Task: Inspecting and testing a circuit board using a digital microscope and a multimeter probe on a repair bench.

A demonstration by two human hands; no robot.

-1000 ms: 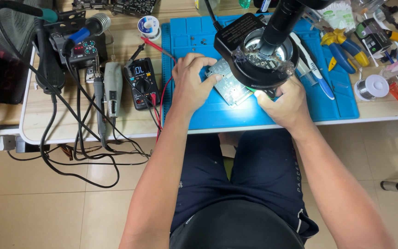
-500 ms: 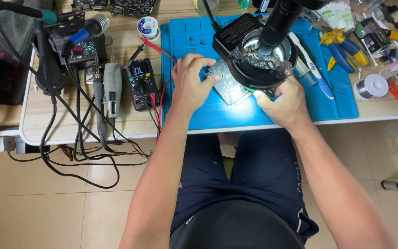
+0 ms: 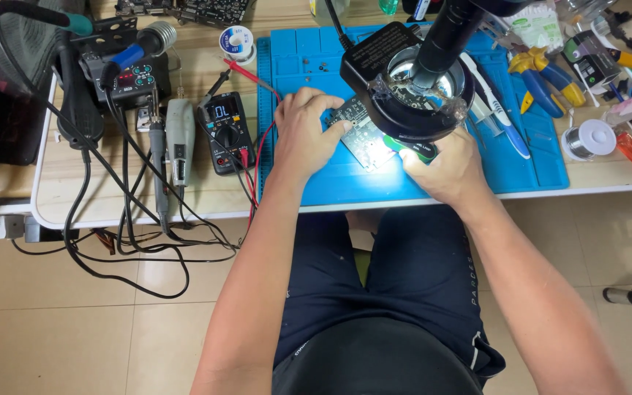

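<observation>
Left hand (image 3: 307, 135) steadies circuit board (image 3: 356, 130) on blue mat (image 3: 316, 69).

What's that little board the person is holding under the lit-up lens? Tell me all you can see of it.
The circuit board is a small, flat, dark green rectangle dotted with tiny parts. It lies angled on the blue mat, brightly lit at its near corner by the ring light, which hides its far end. The left hand rests fingers on its left edge; the right hand is at its right side, though its grip is hidden.
</observation>
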